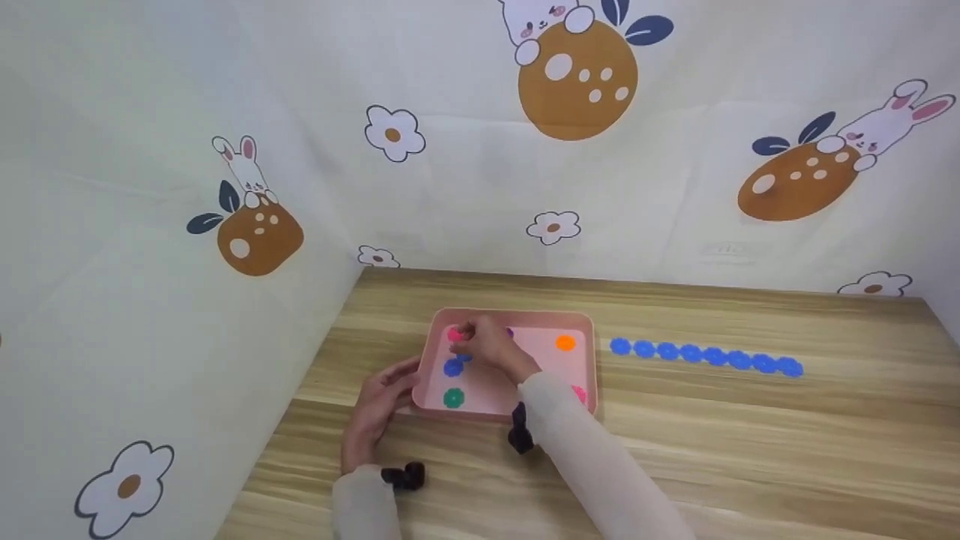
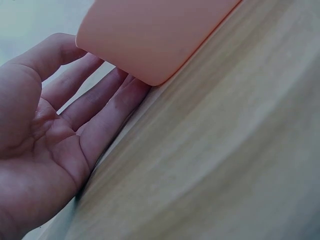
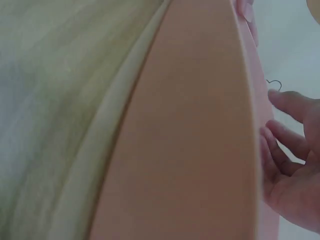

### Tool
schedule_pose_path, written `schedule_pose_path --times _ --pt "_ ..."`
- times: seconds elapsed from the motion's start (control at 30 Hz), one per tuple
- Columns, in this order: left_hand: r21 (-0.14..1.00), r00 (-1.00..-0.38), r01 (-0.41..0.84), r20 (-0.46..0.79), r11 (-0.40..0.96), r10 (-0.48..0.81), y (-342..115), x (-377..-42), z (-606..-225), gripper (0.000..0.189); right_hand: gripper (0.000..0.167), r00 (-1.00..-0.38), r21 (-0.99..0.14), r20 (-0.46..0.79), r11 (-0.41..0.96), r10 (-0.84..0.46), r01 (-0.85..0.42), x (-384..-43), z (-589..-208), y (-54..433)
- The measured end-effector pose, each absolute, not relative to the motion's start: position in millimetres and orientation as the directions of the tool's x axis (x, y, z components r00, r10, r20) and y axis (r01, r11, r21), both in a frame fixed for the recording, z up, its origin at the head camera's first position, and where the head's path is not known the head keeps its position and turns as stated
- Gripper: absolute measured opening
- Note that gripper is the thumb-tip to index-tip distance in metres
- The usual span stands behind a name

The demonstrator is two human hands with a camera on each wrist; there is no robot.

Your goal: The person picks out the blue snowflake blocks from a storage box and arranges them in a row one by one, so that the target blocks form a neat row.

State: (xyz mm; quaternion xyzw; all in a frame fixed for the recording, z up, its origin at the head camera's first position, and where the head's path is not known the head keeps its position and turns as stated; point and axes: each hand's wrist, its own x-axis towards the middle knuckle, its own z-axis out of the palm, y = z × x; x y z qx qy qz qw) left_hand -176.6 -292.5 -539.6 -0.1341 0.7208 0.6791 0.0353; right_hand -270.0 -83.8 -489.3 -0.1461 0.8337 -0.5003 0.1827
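A shallow pink tray [image 1: 510,411] holds several small flower-shaped discs. My left hand [image 1: 381,401] rests against the tray's left wall, fingers extended; the left wrist view shows its fingertips touching the wall [image 2: 150,40]. Inside the tray, over its left part, is my right hand [image 1: 491,346], with thumb and fingers apart in the right wrist view. Near its fingertips lie a pink disc [image 1: 454,334] and a blue disc [image 1: 453,367], with another bit of blue partly under the fingers. A green disc [image 1: 454,398] sits at the tray's near left.
An orange disc [image 1: 565,343], a purple disc [image 1: 510,332] and a partly covered pink disc [image 1: 579,393] also lie in the tray. Right of it, several blue discs [image 1: 691,352] form a row on the wooden table [image 1: 750,450]. Patterned cloth [image 1: 465,187] stands behind and at the sides.
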Motion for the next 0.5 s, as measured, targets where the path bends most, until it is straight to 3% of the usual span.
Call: schedule_pose_path --times 0.3,0.5 --pt "0.984 -0.974 -0.177 -0.176 -0.004 -0.140 -292 -179 -542 0.044 0.030 -0.905 -0.868 -0.166 0.494 -0.393 -0.055 -273 -498 -78" --pt "0.979 -0.967 -0.202 -0.199 0.004 -0.157 -292 -178 -541 0.044 0.033 -0.888 -0.871 -0.194 0.490 -0.417 -0.040 -273 -501 -73"
